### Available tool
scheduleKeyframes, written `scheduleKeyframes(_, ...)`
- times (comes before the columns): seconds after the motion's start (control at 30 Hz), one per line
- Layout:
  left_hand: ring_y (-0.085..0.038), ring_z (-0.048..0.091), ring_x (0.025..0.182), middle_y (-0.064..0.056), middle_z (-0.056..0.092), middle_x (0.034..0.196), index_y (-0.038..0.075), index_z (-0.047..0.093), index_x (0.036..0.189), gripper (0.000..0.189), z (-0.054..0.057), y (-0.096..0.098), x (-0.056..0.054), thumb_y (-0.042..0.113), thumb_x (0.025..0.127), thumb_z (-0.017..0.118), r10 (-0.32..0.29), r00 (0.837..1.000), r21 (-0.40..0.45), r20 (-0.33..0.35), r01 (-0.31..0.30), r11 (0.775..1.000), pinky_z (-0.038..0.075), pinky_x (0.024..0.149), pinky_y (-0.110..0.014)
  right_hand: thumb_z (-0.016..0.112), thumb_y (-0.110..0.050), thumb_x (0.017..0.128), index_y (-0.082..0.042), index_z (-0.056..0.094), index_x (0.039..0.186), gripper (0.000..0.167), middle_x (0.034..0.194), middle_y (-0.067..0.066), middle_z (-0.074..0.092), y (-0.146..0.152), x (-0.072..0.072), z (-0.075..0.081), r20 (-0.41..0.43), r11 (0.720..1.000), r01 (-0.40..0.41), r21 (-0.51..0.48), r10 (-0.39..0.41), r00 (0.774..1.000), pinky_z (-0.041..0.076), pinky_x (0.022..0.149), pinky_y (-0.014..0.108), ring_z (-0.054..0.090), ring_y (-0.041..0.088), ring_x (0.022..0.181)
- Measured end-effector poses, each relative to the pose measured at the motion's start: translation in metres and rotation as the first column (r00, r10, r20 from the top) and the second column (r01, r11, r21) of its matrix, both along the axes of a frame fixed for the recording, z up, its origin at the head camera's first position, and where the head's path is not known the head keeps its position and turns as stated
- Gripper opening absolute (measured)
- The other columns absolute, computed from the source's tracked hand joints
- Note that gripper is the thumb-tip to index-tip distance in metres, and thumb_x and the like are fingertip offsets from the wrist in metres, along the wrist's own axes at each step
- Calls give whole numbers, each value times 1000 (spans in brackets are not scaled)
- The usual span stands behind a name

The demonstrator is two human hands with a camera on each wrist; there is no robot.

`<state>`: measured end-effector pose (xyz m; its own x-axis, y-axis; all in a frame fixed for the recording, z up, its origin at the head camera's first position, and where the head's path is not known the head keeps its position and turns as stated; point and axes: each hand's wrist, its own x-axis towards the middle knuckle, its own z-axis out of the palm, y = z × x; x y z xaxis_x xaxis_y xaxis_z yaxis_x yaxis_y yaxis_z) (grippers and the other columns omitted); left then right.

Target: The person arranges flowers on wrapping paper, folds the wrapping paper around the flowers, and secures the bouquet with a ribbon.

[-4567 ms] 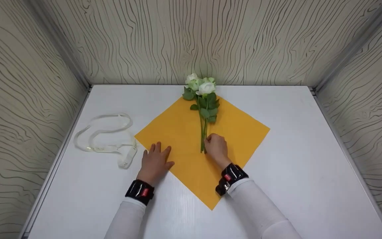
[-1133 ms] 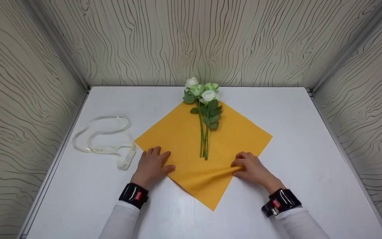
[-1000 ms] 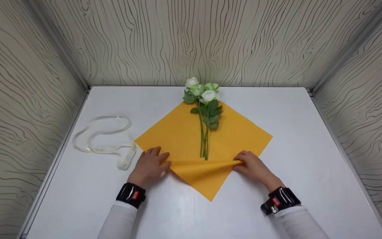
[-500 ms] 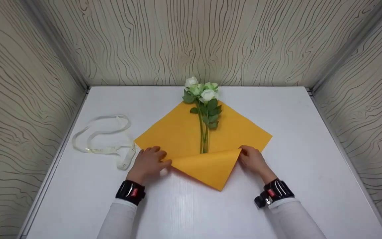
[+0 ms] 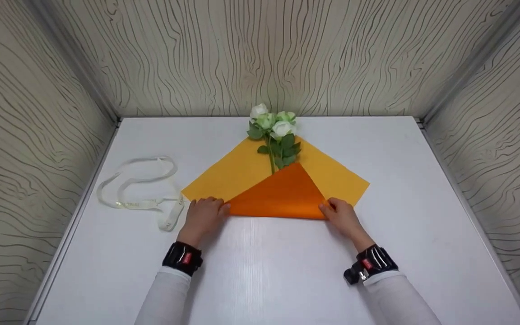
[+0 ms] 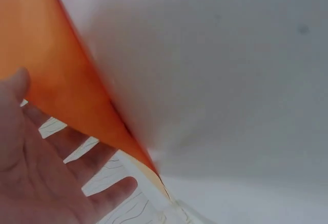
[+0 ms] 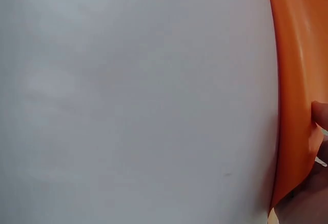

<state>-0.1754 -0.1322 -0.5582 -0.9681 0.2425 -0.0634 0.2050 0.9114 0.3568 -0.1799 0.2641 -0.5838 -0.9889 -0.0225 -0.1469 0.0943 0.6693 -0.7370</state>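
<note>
Three or so white and pale green roses (image 5: 272, 124) with green leaves lie on a square sheet of yellow wrapping paper (image 5: 233, 169). The sheet's near corner is folded up over the lower stems, showing its orange side. At the right end of the fold, my right hand (image 5: 343, 219) pinches the wrapping paper between thumb and fingers. My left hand (image 5: 203, 219) rests at the left end, its fingers spread and nearly straight, the thumb against the orange flap. In the left wrist view its fingertips are hidden behind the orange flap (image 6: 66, 55). The stem ends are covered.
A cream ribbon (image 5: 140, 205) with printed lettering lies in loose loops on the white table (image 5: 422, 248), to the left of the sheet. Patterned panels (image 5: 260, 58) stand at the back and both sides.
The right hand has moved from the stems to the sheet's right edge and taken hold of it. The near corner has been turned up and over the stems. The left hand has stayed at the left edge.
</note>
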Motion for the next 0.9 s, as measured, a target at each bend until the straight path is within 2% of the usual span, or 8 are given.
scheduleKeyframes(0.3,-35,65,87,-12,68,82,4,70,91,27,-2,9,-3,29,98,61,81,994,-59,-75,-86,995,40,95,-60,64,-38,96,-3,61,88,35,69,3,47,-1,-2,1,-20,1000,29,11,-28,999,38,60,31,48,21,67)
scheduleKeyframes(0.47,-34,65,80,-9,65,75,6,67,84,21,-4,11,-3,24,94,65,86,989,-51,-120,-92,994,41,92,-60,67,-38,94,1,64,99,40,86,8,57,3,-1,-1,-39,999,33,22,-32,999,45,72,35,53,24,80)
scheduleKeyframes(0.6,-34,65,78,-9,65,73,7,67,82,19,-4,11,-3,22,93,66,72,987,-65,-143,-82,995,41,91,-60,69,-43,91,3,63,109,50,102,13,57,12,0,0,-19,1000,-12,22,13,1000,44,83,40,52,28,91)
scheduleKeyframes(0.7,-33,65,77,-9,65,73,6,68,82,18,-5,10,-4,22,92,67,68,986,-66,-152,-78,995,42,90,-61,69,-41,91,4,62,112,50,105,14,57,20,0,2,5,998,-54,27,54,999,42,85,42,52,29,94)
scheduleKeyframes(0.8,-33,66,76,-9,65,73,5,68,85,17,-6,10,-4,21,92,67,68,986,-64,-156,-78,995,43,89,-60,69,-32,93,4,62,108,40,100,13,57,24,-2,3,8,999,-35,37,35,999,43,82,40,52,28,91)
scheduleKeyframes(0.9,-34,66,79,-11,66,78,4,65,97,16,-7,11,-2,20,93,67,69,986,-71,-155,-81,994,43,91,-60,69,-27,93,4,63,98,31,88,11,55,23,-6,2,-20,999,9,51,-8,1000,42,73,36,51,26,82)
